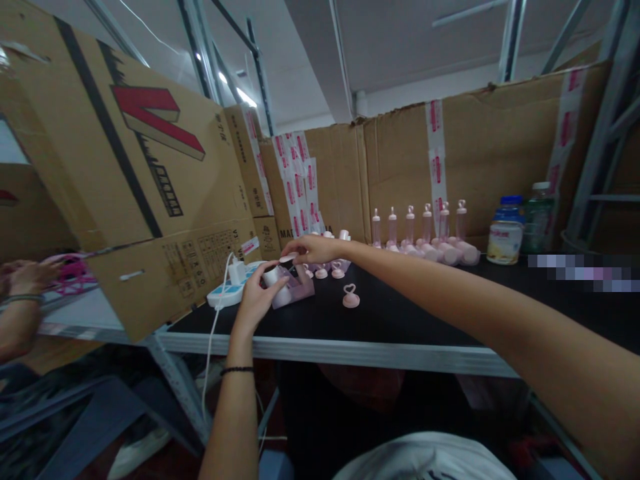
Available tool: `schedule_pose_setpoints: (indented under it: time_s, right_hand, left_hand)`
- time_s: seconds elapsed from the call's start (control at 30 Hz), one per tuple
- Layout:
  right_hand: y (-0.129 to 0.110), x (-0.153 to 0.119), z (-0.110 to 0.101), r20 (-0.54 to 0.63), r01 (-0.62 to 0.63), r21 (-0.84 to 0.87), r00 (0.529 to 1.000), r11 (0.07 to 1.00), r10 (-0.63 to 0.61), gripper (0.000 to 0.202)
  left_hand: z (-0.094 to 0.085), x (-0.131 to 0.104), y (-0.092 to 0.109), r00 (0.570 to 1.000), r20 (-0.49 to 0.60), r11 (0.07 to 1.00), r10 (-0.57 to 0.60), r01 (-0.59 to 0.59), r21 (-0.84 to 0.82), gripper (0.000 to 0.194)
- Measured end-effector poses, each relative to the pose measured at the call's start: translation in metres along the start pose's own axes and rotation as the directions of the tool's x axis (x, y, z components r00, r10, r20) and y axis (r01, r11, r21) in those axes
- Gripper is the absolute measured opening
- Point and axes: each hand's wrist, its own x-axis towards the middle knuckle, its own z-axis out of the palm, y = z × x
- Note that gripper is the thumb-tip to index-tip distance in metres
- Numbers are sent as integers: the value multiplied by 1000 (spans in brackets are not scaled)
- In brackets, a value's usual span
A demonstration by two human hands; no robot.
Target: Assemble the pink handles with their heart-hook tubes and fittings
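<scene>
My left hand (256, 297) is closed around a white cylindrical piece (276, 275) just above the black tabletop. Beside and partly under it is a translucent pink part (301, 285); whether the two are joined I cannot tell. Over the top of these my right hand (313, 249) bends down, its fingers closed at a small round pale cap (287, 258). A pink cap with a heart-shaped loop (351, 297) lies on the table to the right of both hands. Several similar looped caps (321, 271) sit behind, partly hidden by my right hand and forearm.
A white and blue power strip (227, 293) with a plugged-in charger (237, 270) lies left of my hands. Several pink bottles (427, 247) stand in a row behind my right forearm. A jar (505, 237) and a green bottle (539, 217) are farther right. Cardboard (400, 147) walls the table; another person's hand (33, 275) shows far left.
</scene>
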Motion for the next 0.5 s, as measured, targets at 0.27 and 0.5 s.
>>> schedule_pose_setpoints:
  time_s: [0.27,0.5]
  right_hand:
    - [-3,1,3,-58,36,15,998,999,-36,33]
    - [-5,-1,8,-96,-37,-52,995,998,32,28]
  left_hand:
    - [4,0,1,998,-61,1000,22,-21,21,41]
    - [5,-2,6,994,-104,999,37,-40,-31,33]
